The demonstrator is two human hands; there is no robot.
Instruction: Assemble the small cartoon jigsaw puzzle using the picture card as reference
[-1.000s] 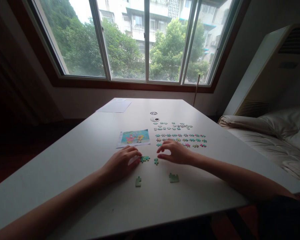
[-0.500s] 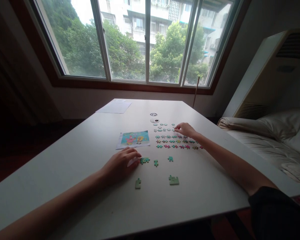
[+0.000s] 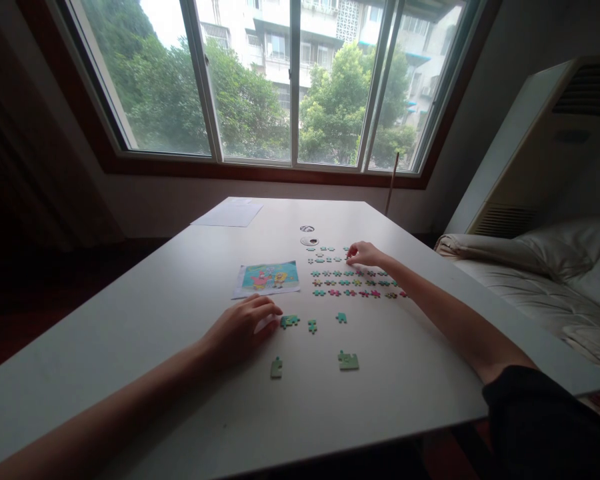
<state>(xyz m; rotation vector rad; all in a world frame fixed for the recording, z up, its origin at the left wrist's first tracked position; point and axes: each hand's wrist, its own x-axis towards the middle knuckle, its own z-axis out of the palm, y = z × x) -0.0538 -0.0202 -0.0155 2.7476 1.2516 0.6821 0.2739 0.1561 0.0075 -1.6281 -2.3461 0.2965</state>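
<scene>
My left hand (image 3: 250,323) rests on the white table with fingers loosely bent and the thumb apart. Its fingertips are beside a joined pair of green jigsaw pieces (image 3: 291,322); I cannot tell whether they touch. Further right lie a small green piece (image 3: 313,327) and another green piece (image 3: 341,318). Nearer me are a green piece with a straight edge (image 3: 277,368) and a wider green section (image 3: 349,361). My right hand (image 3: 363,253) reaches to the far rows of loose jigsaw pieces (image 3: 334,293), its fingers pinched at a jigsaw piece that they mostly hide.
A printed cartoon picture (image 3: 270,277) lies left of the rows. Two round black-and-white discs (image 3: 309,241) are beyond them. White paper (image 3: 227,213) covers the far left corner of the table (image 3: 180,427). A cream sofa (image 3: 520,273) stands to the right.
My right hand has shifted slightly left and toward me over the far rows, and its sleeve has moved left. My left hand and the nearer pieces stay in place.
</scene>
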